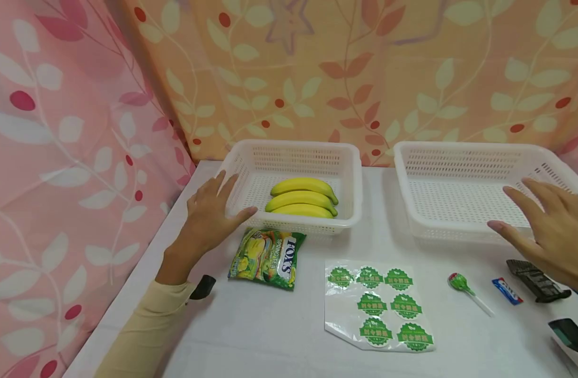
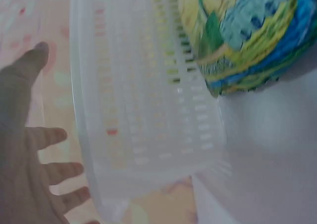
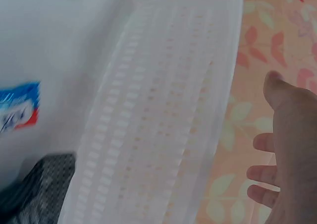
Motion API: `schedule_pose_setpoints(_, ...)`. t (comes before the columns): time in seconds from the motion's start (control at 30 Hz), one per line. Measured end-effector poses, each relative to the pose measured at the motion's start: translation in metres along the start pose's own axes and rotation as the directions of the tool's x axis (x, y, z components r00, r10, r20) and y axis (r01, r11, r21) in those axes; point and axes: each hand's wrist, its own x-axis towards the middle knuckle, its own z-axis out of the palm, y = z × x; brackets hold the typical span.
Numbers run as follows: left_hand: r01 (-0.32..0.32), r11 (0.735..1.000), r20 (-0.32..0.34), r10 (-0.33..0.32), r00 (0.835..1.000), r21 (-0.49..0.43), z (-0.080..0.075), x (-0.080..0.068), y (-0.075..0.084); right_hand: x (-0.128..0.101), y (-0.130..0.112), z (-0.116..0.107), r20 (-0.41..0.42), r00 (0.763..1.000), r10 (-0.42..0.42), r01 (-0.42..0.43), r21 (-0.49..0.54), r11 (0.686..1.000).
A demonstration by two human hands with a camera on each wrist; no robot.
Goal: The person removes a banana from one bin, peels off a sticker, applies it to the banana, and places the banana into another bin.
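- While both my bare hands hover at the two baskets, the relation that counts, in my judgement, is to the left: a green, pillow-shaped foil bag marked FOX'S (image 1: 265, 260) lies on the white-covered table (image 1: 251, 336), nearer to me than my left hand (image 1: 208, 212) and a little to its right.
- Set with its longer side running roughly left to right, the bag sits just outside the front wall of a white, rectangular, slotted plastic basket (image 1: 289, 224) holding three yellow bananas (image 1: 302, 199); my left hand is clearly the nearer one.
- At that basket's left front corner, my left hand spreads its fingers, thumb well apart, gripping nothing; whether a fingertip brushes the rim, I cannot tell.
- Across the table, my right hand (image 1: 554, 231), thumb and fingers apart and holding nothing, hangs by a second white slotted basket (image 1: 445, 228); the right wrist view shows its fingertips clear of the rim.
- Nearer to me than that basket lie a black-wrapped packet (image 1: 537, 281), slanting down to the right, a small blue, white and red packet (image 1: 507, 291) and a green-wrapped lollipop (image 1: 459, 282).
- Between my hands lies a sheet of green labels (image 1: 346, 325).
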Motion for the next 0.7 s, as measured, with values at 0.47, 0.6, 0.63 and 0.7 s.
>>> schedule_pose_setpoints(0.47, 0.095, 0.930, 0.104, -0.061, 0.993, -0.355, -0.001, 0.008, -0.055, 0.039, -0.085, -0.012, -0.131, 0.978, -0.165, 0.199, 0.316, 0.928)
schedule_pose_setpoints(0.6, 0.087, 0.929, 0.100, -0.055, 0.993, -0.358, 0.002, 0.008, -0.060, 0.057, -0.111, -0.012, -0.081, 0.979, -0.190, 0.206, 0.445, 0.872)
schedule_pose_setpoints(0.63, 0.086, 0.926, 0.103, -0.052, 0.993, -0.367, 0.002, 0.009, -0.061, 0.062, -0.117, -0.013, -0.052, 0.981, -0.189, 0.191, 0.473, 0.860)
schedule_pose_setpoints(0.7, 0.085, 0.922, 0.116, -0.045, 0.992, -0.378, 0.000, 0.011, -0.062, 0.072, -0.131, -0.014, 0.011, 0.982, -0.187, 0.154, 0.521, 0.839)
